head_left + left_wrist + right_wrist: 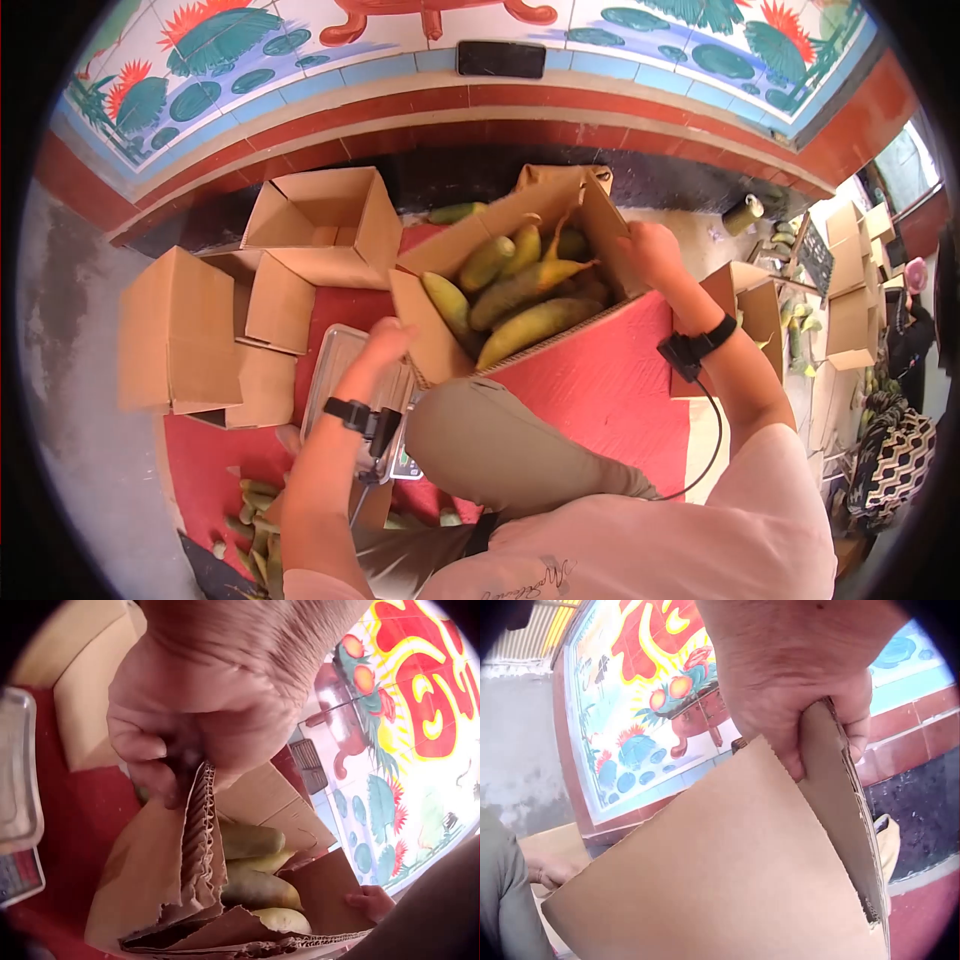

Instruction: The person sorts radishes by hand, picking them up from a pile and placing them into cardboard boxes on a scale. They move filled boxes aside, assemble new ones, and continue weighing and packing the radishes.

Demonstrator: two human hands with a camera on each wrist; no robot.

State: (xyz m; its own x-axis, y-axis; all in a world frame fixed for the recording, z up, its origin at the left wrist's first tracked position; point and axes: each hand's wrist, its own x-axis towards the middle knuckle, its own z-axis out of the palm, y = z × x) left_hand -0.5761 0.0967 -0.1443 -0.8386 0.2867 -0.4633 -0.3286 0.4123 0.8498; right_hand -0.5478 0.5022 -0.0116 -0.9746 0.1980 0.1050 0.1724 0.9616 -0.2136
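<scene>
A cardboard box (425, 335) full of several long, plump, green-yellow gourd-like vegetables (535, 330) is tilted in front of the person, right by the bent knee. My left hand (384, 348) grips the near left wall; in the left wrist view its fingers (142, 742) curl over the torn corrugated edge. At the far right corner my right hand (652, 257) holds the opposite wall. The right wrist view has that wall (836, 772) pinched between thumb and fingers, with a flap (705, 862) alongside. The box's underside is hidden.
Empty cardboard boxes (175, 330) stand at the left on a red mat (620, 370). A scale with a metal tray (335, 360) sits partly under the left forearm. More vegetables (255, 530) lie at lower left. Another box (765, 320) is at the right, and a tiled wall (350, 75) rises behind.
</scene>
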